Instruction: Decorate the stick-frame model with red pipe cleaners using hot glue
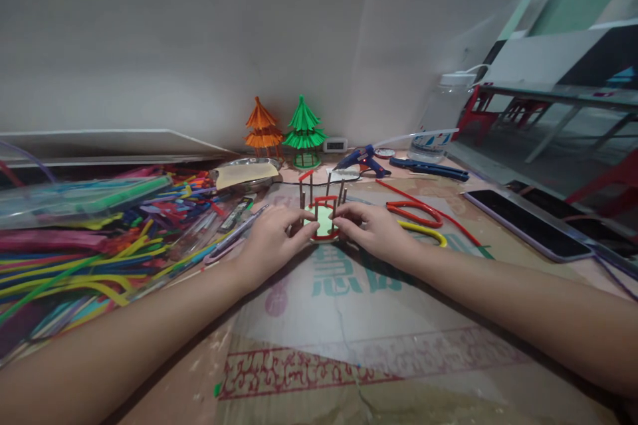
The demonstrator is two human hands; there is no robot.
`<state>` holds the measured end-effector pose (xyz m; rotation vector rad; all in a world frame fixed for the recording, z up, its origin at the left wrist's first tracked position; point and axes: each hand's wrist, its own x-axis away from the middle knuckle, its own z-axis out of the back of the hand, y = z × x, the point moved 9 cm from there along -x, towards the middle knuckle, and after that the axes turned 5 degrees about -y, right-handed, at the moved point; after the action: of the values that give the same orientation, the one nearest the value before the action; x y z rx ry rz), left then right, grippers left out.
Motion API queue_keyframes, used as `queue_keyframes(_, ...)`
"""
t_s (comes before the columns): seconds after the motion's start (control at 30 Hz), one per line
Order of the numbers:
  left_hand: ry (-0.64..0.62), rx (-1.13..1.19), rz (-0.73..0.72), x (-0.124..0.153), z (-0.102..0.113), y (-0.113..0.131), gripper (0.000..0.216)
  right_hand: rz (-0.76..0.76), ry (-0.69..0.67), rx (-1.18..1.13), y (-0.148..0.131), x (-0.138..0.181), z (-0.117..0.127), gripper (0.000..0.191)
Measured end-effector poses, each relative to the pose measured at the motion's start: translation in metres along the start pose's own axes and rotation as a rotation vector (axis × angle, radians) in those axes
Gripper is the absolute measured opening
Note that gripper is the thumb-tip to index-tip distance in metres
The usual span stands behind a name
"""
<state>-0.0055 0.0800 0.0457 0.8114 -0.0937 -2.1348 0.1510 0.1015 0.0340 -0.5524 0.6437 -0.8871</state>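
Observation:
A small craft frame (323,218) stands on the cardboard sheet (339,305): a pale green disc with a red ring and several upright brown sticks, some tipped red. My left hand (273,239) pinches it from the left, fingers closed on a stick. From the other side my right hand (373,231) holds it, fingertips pressed on the red ring. Behind it stand two finished paper pagodas, one orange (262,129) and one green (304,127).
A heap of coloured straws and strips (84,246) fills the left. A blue glue gun (363,159), pliers (429,169), a water jug (440,117), red (417,214) and yellow (425,231) strips and a phone (527,223) lie to the right. White panels stand behind.

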Motion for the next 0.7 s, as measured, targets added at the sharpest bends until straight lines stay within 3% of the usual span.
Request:
queue_keyframes(0.1,0.119,0.026,0.01,0.004,0.02,0.001,0.02,-0.001,0.007,-0.018,0.003,0.002,0.001,0.023)
queue_keyframes(0.17,0.203,-0.003,-0.07,0.006,0.033,0.01,0.022,0.002,0.004,-0.019,0.003,0.002,0.001,0.024)
queue_keyframes(0.27,0.211,-0.147,-0.219,0.007,0.039,0.027,0.032,0.004,-0.013,-0.015,0.003,0.003,0.0,0.024)
queue_keyframes(0.33,0.195,-0.207,-0.237,0.004,0.039,0.032,0.032,0.01,-0.014,0.001,0.002,0.002,0.0,0.024)
queue_keyframes(0.47,0.199,-0.102,-0.099,-0.007,0.045,0.026,0.025,0.024,-0.003,0.052,-0.001,0.0,0.0,0.023)
queue_keyframes(0.7,0.073,0.111,0.067,-0.025,0.046,0.018,0.028,0.062,-0.017,0.054,-0.003,-0.001,-0.004,0.023)
